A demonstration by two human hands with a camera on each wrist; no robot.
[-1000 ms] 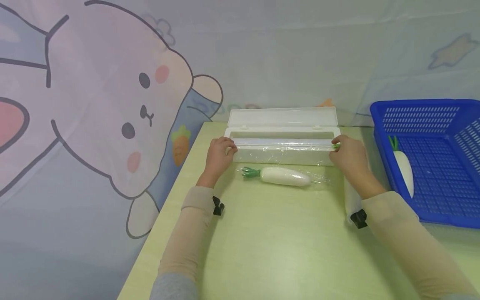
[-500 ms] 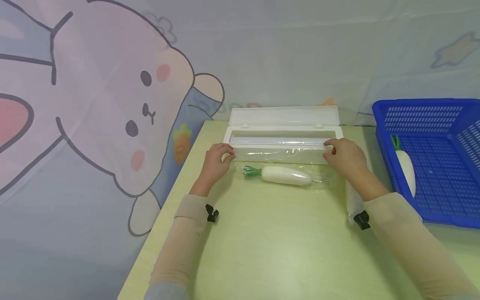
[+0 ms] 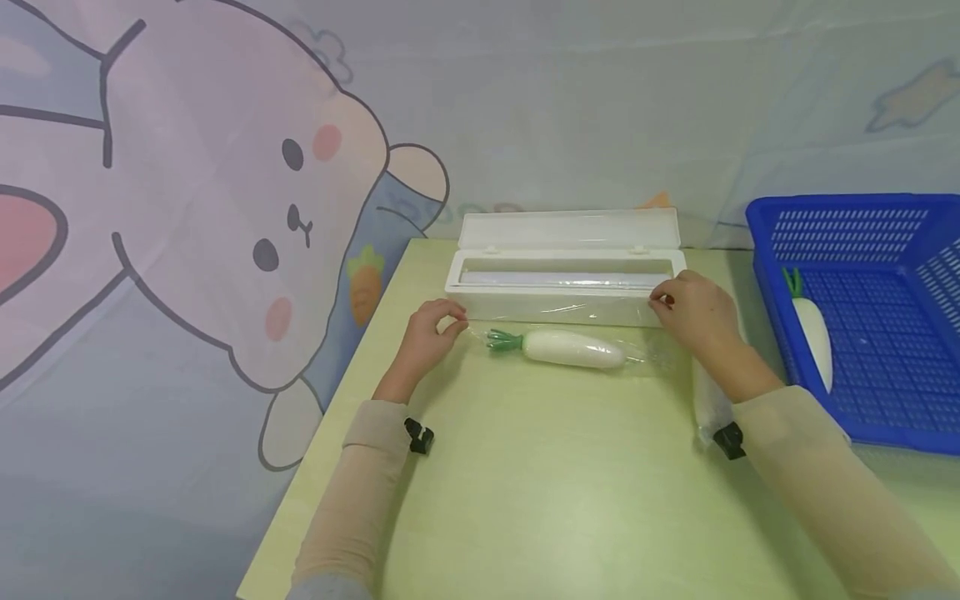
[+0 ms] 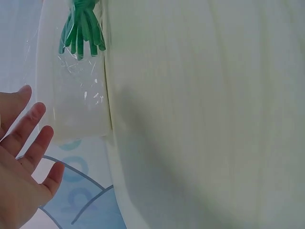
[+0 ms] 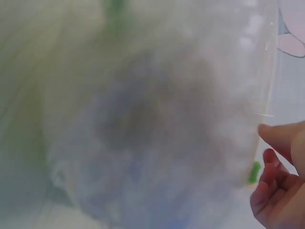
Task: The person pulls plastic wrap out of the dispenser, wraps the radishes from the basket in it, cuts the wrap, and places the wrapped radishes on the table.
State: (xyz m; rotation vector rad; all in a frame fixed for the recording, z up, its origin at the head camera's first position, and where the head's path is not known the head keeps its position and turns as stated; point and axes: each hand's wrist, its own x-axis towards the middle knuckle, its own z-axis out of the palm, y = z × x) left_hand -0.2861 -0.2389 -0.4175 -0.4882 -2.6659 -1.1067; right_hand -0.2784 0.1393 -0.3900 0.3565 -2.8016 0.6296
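Note:
A white cling film dispenser box lies at the back of the table, its lid raised. A roll of cling film sits inside, and a clear sheet drapes over the front. My left hand pinches the sheet's left corner between thumb and forefinger, just off the box. At the right end, my right hand pinches the other corner. Between the hands lies a film-wrapped white radish, its green leaves pointing left. A green piece shows beside my right fingers.
A blue basket stands at the right, with an unwrapped white radish along its left wall. Another film-wrapped item lies partly under my right forearm, blurred in the right wrist view. A printed curtain hangs behind the table.
Both hands have drawn the film's edge off the box top, the left one coming down towards me. The right hand has moved slightly left and down from the green piece.

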